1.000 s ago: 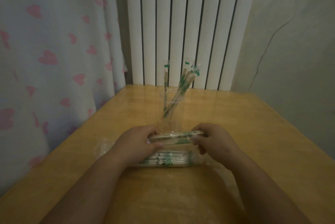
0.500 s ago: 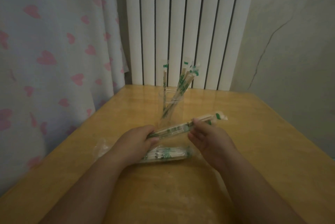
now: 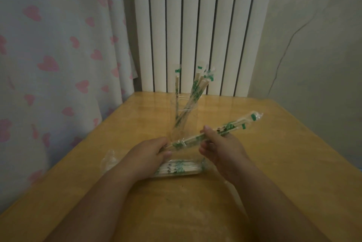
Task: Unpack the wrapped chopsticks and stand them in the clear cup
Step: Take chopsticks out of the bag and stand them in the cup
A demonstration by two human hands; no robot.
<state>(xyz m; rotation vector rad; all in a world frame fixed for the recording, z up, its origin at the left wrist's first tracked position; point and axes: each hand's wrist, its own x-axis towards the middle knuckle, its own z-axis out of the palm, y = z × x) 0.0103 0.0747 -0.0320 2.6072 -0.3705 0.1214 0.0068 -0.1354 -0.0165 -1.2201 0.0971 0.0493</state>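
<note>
– Wooden table (image 3: 274, 163) is filling the whole lower half of the frame, isn't it?
– It is. A white curtain (image 3: 49, 46) with pink hearts is hanging down the left side, a white ribbed radiator (image 3: 195, 26) is standing at top centre, and a pale wall (image 3: 313, 55) is running down the right.
– What are the hands doing?
– The left hand (image 3: 148, 153), just left of centre, is pinching the lower end of the wrapped chopsticks (image 3: 231, 127) between thumb and fingers. The right hand (image 3: 221, 147), just right of centre, is gripping them nearer their middle.
– Where is the pack lying?
– A clear plastic bag (image 3: 180, 169) of more chopsticks is lying flat on the table just below both hands, partly hidden under the left one.
– And the clear cup (image 3: 183, 116)?
– It is standing upright at the centre, just above the hands, and several upright pairs (image 3: 195, 89) in their wrappers are leaning against its rim.
– How are the held ones sitting?
– They are slanting up toward the right, off the table, with their green-marked end sticking out past the right hand
</note>
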